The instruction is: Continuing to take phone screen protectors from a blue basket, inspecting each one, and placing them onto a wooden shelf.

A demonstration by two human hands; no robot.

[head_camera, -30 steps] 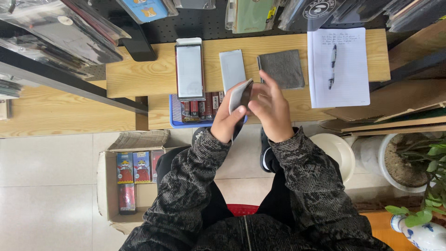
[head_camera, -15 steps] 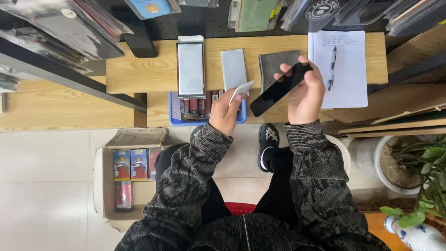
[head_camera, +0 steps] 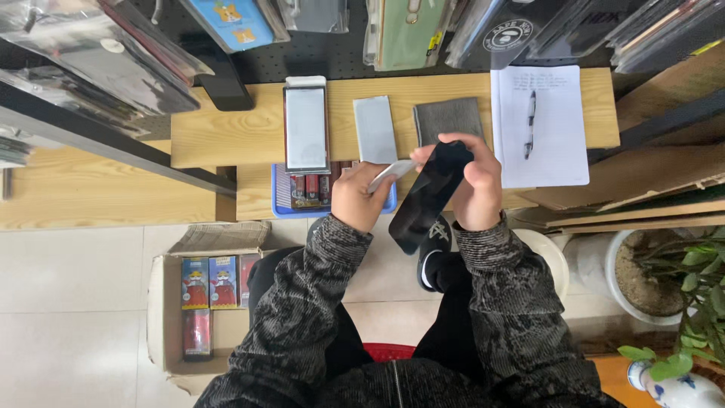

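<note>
Both of your hands meet over the front edge of the wooden shelf [head_camera: 226, 132]. Your right hand [head_camera: 472, 185] grips the black phone [head_camera: 427, 198] by its upper end, long axis slanting down toward your left (screen side hard to tell). Your left hand [head_camera: 359, 200], just beside it, pinches a thin white strip [head_camera: 391, 174] pointing at the phone's top.
</note>
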